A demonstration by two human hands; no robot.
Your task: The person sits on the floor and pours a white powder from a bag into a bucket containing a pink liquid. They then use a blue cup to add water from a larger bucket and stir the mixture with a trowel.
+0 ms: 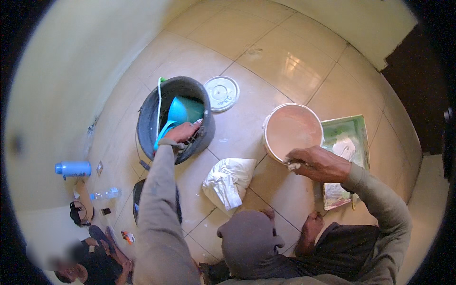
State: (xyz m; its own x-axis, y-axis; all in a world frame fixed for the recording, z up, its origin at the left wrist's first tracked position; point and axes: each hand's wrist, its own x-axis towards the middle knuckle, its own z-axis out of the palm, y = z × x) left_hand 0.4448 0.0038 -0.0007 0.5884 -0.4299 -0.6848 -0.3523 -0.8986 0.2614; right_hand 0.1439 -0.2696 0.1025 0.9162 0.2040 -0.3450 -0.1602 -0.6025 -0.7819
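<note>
My left hand point(179, 132) reaches into a black bucket point(142, 126) on the tiled floor, its fingers curled. It lies over the handle of a turquoise dipper point(177, 111) inside that bucket. Something whitish shows at the fingertips, too small to name, and I cannot tell whether the handle is gripped. My right hand point(320, 164) is closed at the near rim of a white bucket point(267, 142) full of pinkish-beige liquid. Whitish smears show on its fingers, which seem to pinch the rim.
A round lid point(222, 93) lies beyond the black bucket. Between the buckets, nearer me, is a crumpled white bag point(229, 182). A green paint tray point(358, 135) stands right. At left are a blue flask point(73, 169), a plastic bottle point(105, 194) and a seated person point(102, 261).
</note>
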